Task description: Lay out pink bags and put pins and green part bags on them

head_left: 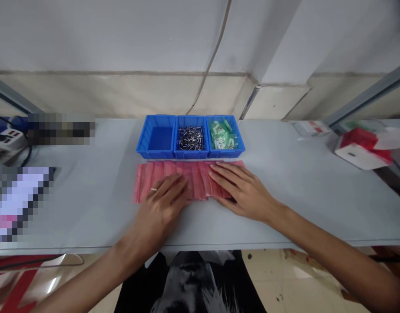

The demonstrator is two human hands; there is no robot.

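Note:
A row of overlapping pink plastic bags (197, 182) lies flat on the grey table, just in front of three joined blue bins. My left hand (165, 200) rests on the bags left of their middle, fingers stretched out and a ring on one finger. Over the right part of the row lies my right hand (240, 187), its fingers spread flat on the plastic. Both hands cover parts of the bags. The left blue bin (160, 138) has nothing in it. Metal screws or pins (191, 138) fill the middle bin, and green-tinted small packets (222, 135) lie in the right one.
On the right stand a red and white box (362, 150) and a small white box (312, 128). A power strip (9, 139) with cables is at the far left, near a blurred screen (17, 200). The table (89, 182) meets a wall behind.

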